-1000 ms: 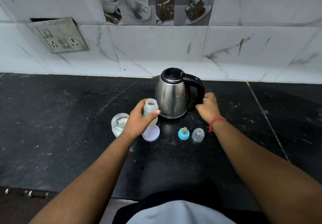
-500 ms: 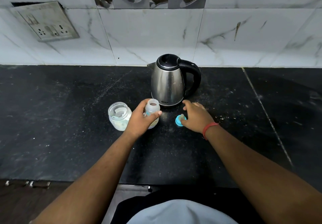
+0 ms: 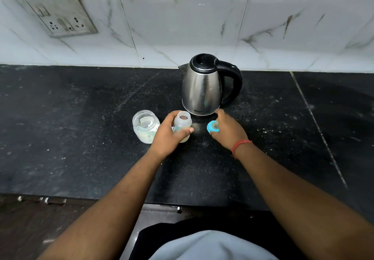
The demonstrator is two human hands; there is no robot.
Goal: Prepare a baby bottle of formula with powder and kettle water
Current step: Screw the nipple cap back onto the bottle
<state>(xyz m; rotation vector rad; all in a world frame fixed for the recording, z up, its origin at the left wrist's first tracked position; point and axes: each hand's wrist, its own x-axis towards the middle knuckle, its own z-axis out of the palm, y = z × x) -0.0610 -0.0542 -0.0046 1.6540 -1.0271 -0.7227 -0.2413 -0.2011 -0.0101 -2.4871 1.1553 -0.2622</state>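
Bottle (image 3: 182, 126) stands open-mouthed on the black tabletop (image 3: 81, 138), close in front of me and just this side of the kettle. My left hand (image 3: 168, 136) wraps round it, thumb across its front and fingers (image 3: 172, 116) curled behind its neck, so it is firmly held. A pale liquid fills its lower part; I cannot tell how full it is.

Just to its right, my right hand (image 3: 227, 130) pinches the blue teat ring (image 3: 213, 127) between thumb and curled fingers, tilted on edge with its round face turned toward the bottle. Whether it touches the tabletop I cannot tell. The ring and the bottle are near each other but apart. A red thread (image 3: 240, 147) circles that wrist.

Left of the bottle, touching the back of my left hand, is a clear jar (image 3: 144, 127), lidless, with whitish powder low inside and a scoop lying in it.

Farther back stands the steel kettle (image 3: 202, 85), lid closed, black handle to the right, spout to the left. Behind it rises the marble-tiled wall, with a socket plate (image 3: 58, 12) hanging askew at far left.
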